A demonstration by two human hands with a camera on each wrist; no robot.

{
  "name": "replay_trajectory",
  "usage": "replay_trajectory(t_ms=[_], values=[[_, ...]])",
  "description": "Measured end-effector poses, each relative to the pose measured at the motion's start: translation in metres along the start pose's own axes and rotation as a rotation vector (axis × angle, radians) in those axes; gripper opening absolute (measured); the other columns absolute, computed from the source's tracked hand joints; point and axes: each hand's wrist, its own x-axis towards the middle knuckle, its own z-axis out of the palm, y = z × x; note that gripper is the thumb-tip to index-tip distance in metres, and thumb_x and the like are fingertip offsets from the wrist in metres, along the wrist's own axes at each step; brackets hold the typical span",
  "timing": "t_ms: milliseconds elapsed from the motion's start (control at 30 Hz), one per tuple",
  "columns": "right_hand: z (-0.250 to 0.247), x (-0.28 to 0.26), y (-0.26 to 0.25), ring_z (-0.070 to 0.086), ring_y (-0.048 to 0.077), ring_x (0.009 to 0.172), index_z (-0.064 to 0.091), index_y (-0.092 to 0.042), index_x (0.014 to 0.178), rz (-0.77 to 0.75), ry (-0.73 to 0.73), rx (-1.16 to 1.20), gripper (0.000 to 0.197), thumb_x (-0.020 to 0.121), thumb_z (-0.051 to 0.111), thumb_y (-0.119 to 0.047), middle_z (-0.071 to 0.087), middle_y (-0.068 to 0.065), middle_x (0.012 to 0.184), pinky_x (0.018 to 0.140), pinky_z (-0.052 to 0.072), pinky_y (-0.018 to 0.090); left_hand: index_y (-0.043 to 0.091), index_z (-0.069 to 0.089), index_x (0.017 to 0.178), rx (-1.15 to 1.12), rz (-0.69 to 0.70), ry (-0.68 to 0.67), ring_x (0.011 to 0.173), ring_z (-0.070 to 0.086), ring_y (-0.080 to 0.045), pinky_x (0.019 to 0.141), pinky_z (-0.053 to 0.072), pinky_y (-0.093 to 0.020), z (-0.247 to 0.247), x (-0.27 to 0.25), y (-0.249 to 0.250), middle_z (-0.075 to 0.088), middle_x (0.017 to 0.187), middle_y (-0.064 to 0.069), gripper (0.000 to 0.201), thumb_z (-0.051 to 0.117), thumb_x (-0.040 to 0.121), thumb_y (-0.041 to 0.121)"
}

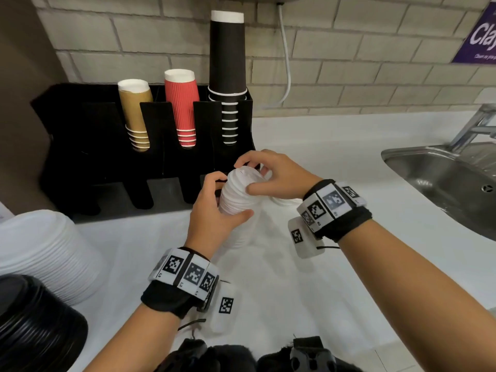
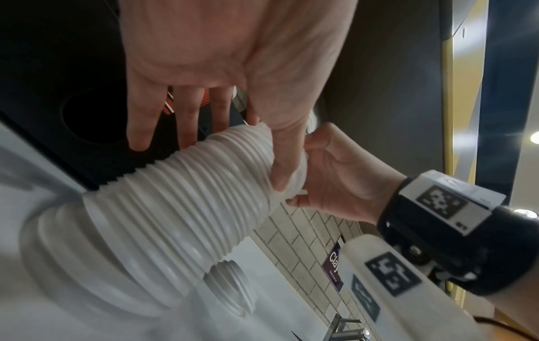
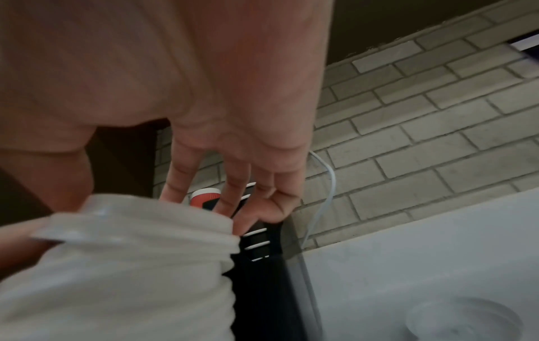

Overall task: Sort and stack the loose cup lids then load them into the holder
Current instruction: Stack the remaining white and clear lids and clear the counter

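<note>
The stack of white cup lids [image 1: 239, 194] stands tall on the white surface [image 1: 349, 162], just in front of the black holder [image 1: 88, 135] and near its right end. The left hand [image 1: 214, 210] wraps its side, thumb in front and fingers [image 1: 212, 181] curled round the back; the right hand [image 1: 271, 173] caps the top, thumb and fingers curled onto the uppermost lid.

I judge these lids thin, light, springy plastic: nested loosely, they will slide and fan apart, so the column is likely to bend or spill if taken from one end only. Best held as now, one hand low on the side and one pressing the top, squeezing lengthwise rather than crushing the rims.

The head view shows the holder's paper cup stacks [image 1: 182, 108], a wider white lid pile [image 1: 45, 251] and a black lid pile [image 1: 32, 326] at the left. The left wrist view alone shows the ribbed edges of the stack [image 2: 186, 196] leaning, and a short separate lid stack [image 2: 230, 288] beside it; the right wrist view shows another loose lid [image 3: 463, 320] on the surface
</note>
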Motion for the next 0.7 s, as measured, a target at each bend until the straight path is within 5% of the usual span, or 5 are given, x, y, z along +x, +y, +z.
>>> replay_trajectory(t_ms=[333, 533, 700], values=[[0.005, 0.014, -0.007, 0.056, 0.022, 0.105, 0.066, -0.018, 0.117, 0.004, -0.117, -0.080, 0.040, 0.078, 0.071, -0.013, 0.063, 0.009, 0.112, 0.093, 0.046, 0.038, 0.029, 0.031, 0.133, -0.026, -0.033, 0.045, 0.102, 0.055, 0.003, 0.077, 0.044, -0.012, 0.002, 0.000, -0.002, 0.052, 0.115, 0.013, 0.091, 0.089, 0.064, 0.020], [0.011, 0.011, -0.007, 0.051, 0.017, 0.100, 0.064, -0.023, 0.115, -0.013, -0.091, -0.123, 0.045, 0.073, 0.077, -0.017, 0.055, 0.007, 0.111, 0.089, 0.046, 0.029, 0.026, 0.031, 0.133, -0.033, -0.058, 0.053, 0.099, 0.054, 0.004, 0.069, 0.043, 0.000, 0.001, -0.003, -0.003, 0.049, 0.108, 0.017, 0.090, 0.089, 0.064, 0.018], [0.015, 0.010, -0.006, 0.049, 0.013, 0.095, 0.063, -0.024, 0.115, -0.005, -0.102, -0.105, 0.044, 0.074, 0.078, -0.020, 0.053, 0.004, 0.111, 0.082, 0.043, 0.022, 0.031, 0.038, 0.132, -0.040, -0.024, 0.019, 0.110, 0.053, -0.004, 0.081, 0.046, -0.014, -0.003, -0.006, -0.002, 0.051, 0.121, 0.012, 0.083, 0.088, 0.067, 0.020]])
